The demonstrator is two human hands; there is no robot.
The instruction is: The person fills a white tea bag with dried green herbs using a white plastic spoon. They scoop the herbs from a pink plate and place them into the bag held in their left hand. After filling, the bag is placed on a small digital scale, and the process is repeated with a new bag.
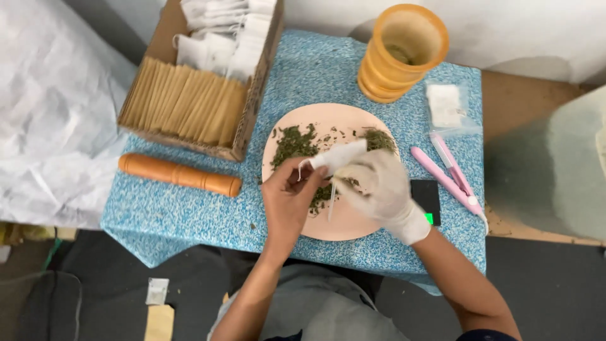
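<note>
My bare left hand [289,196] pinches a small white filter bag [338,156] over a pale pink plate [328,120]. My right hand [379,186], in a white glove, touches the same bag and holds a thin white spoon-like stick [331,203] pointing down. Loose green dried herb [293,142] lies in piles on the plate, with another clump [379,139] by the gloved hand. Both hands hover over the plate's near half.
A cardboard box [249,107] of tan envelopes and white bags stands at the back left. An orange wooden handle [180,175] lies left, an orange cup [401,53] behind, a clear packet [445,104], pink sealer tongs [448,177] and a small black scale [426,199] right.
</note>
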